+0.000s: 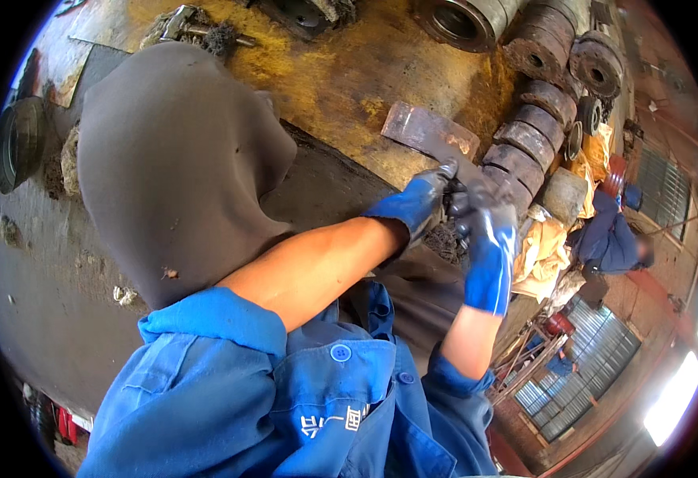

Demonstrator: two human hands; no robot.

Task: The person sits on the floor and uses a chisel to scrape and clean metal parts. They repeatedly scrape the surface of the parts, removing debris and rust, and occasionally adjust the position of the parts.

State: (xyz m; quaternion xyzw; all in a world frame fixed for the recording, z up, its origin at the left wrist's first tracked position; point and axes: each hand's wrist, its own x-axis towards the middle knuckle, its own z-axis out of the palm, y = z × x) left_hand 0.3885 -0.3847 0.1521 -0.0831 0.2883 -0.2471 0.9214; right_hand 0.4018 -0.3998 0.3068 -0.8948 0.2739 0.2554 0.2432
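Note:
My left hand (427, 195), in a blue work glove with a dark palm, is closed at one side of a dark grey flat piece (462, 165). My right hand (482, 213), gloved the same way, closes from the other side and is smeared by motion. Both hands nearly touch each other, and their fingers hide much of the piece, so I cannot tell its kind. Just beyond it, a rusty rectangular metal block (430, 129) lies on the stained yellow-brown work surface (349, 95). Dark stringy shavings (444, 241) show below my hands.
Thick rusty metal rings (525, 143) stand in a row beside my right hand. A large metal cylinder (464, 24) lies at the far side. Grey cloth (174, 159) bulges up at left. Yellow cloths (541, 255) lie at right, with a person in dark clothes (610, 235) beyond.

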